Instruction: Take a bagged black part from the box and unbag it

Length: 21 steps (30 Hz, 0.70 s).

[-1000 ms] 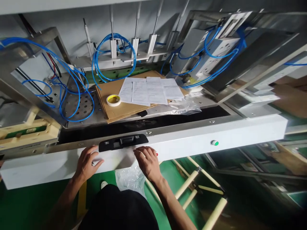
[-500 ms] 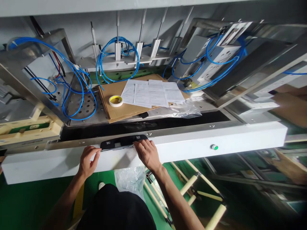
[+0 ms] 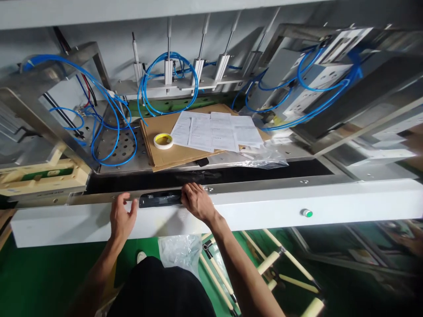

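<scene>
At the white ledge (image 3: 257, 206), the black part (image 3: 160, 199) is gripped at one end by the right hand (image 3: 197, 202). Beside its other end, the left hand (image 3: 123, 216) is held, thumb and fingers apart.

Head view, forward-down toward black part (image 3: 160, 199).

Flat brown cardboard sheets (image 3: 180, 159) bear rectangular white papers (image 3: 214, 133) with grey print; in front lies a long, black, glossy part (image 3: 159, 199).
</scene>
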Motion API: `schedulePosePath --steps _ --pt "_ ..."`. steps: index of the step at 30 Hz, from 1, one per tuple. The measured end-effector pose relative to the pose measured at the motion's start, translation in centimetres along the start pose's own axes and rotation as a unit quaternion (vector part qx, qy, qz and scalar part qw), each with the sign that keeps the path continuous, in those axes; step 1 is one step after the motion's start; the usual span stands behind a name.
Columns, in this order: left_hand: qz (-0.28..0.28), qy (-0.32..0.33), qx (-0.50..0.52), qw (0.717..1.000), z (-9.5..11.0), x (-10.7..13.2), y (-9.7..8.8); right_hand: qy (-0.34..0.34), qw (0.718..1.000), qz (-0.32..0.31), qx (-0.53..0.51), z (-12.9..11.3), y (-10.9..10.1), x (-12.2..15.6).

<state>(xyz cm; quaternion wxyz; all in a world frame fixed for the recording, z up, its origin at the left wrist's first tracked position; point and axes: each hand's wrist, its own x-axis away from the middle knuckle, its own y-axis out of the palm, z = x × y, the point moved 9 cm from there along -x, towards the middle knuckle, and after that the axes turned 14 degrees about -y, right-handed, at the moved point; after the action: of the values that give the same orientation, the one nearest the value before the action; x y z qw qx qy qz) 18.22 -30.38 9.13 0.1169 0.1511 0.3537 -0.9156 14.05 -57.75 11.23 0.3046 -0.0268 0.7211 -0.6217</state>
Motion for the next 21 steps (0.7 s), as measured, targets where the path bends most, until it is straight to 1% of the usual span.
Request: schedulePosePath --steps 1,2,3,4,6,7,8,10,13,16,18,19,21 --pt "0.017 0.015 -0.003 1.0 0.7 0.5 -0.6 0.0 1.0 -0.003 -0.007 0.1 0.2 0.1" --pt "0.017 0.043 -0.007 0.999 1.7 1.0 -0.9 0.001 1.0 -0.005 -0.012 0.1 0.3 0.1" --pt "-0.003 0.089 -0.015 0.996 3.1 1.7 -0.6 0.004 1.0 -0.006 -0.015 0.1 0.3 0.2" --pt "-0.041 0.146 -0.03 0.988 4.6 2.6 0.2 0.008 1.0 -0.006 -0.017 0.1 0.3 0.2" --pt "-0.126 0.262 -0.081 0.953 7.2 4.4 2.8 0.016 1.0 -0.005 -0.016 0.1 0.4 0.3" --pt "-0.157 0.304 -0.111 0.933 7.8 5.1 4.1 0.019 1.0 -0.005 -0.015 0.0 0.4 0.3" --pt "-0.173 0.328 -0.139 0.918 8.1 5.4 5.2 0.021 1.0 -0.006 -0.015 0.0 0.4 0.3" --pt "-0.178 0.339 -0.175 0.907 7.7 5.1 6.7 0.026 0.999 -0.009 -0.016 -0.2 0.3 0.3" --pt "-0.186 0.343 -0.207 0.897 6.8 4.6 7.7 0.035 0.999 -0.008 -0.019 -0.7 -0.7 0.6" --pt "-0.217 0.349 -0.222 0.884 6.6 4.7 7.4 0.05 0.998 0.026 -0.013 -1.9 -2.9 1.4" --pt "-0.245 0.346 -0.21 0.881 6.9 4.7 6.9 0.048 0.998 0.047 -0.014 -3.3 -4.0 2.0" --pt "-0.258 0.343 -0.197 0.882 7.1 4.6 6.6 0.034 0.998 0.043 -0.018 -4.3 -4.0 2.2" --pt "-0.285 0.336 -0.165 0.883 7.4 4.2 6.2 -0.007 0.999 0.018 -0.027 -6.4 -3.2 2.3"
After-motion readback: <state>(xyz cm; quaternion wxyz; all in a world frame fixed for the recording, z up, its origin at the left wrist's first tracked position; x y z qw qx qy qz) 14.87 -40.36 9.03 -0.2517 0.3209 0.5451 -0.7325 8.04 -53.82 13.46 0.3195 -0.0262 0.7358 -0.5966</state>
